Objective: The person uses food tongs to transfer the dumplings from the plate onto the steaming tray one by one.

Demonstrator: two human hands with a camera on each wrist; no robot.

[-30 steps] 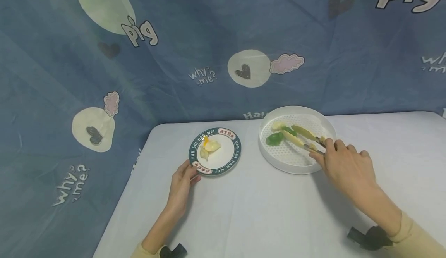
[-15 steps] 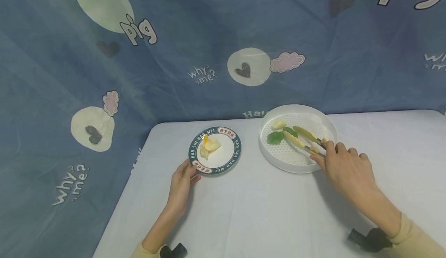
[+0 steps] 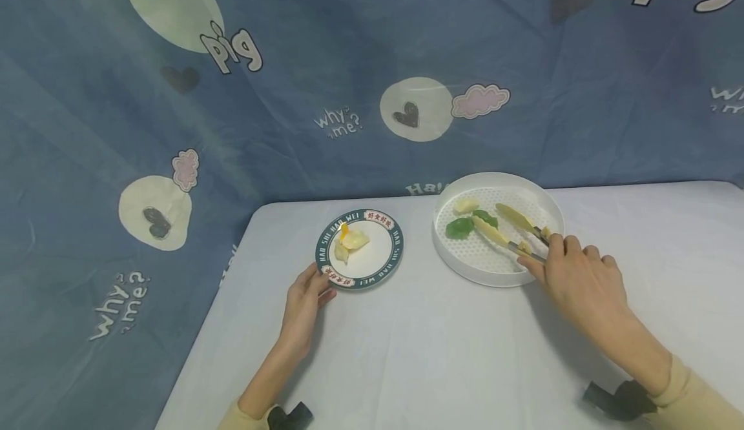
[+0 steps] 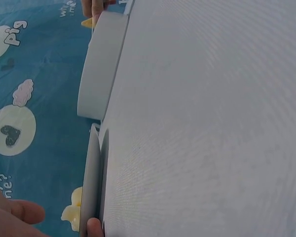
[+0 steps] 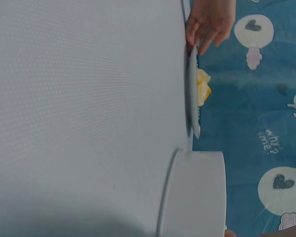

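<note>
A pair of yellow-armed tongs point(image 3: 493, 232) is held in the right hand point(image 3: 584, 281), pinched near its hinge end between thumb and fingers, with its two arms standing apart. Ahead of that grip and to its left, the tong tips are reached in over a round white tray point(image 3: 479, 276) with a perforated base. Beyond the tips, two green pieces point(image 3: 460, 228) and a pale dumpling-shaped piece point(image 3: 465, 206) are contained in the tray; whether the nearer green piece is touched cannot be told. Well to the left of the tongs, the rim of a green-edged plate point(image 3: 378, 249) is touched by the fingers of the left hand point(image 3: 301, 310); whether it is also pinched cannot be told. Just beyond those fingers, yellowish dumpling-shaped pieces point(image 3: 356, 241) are borne on the plate, with a spot of orange among them.
</note>
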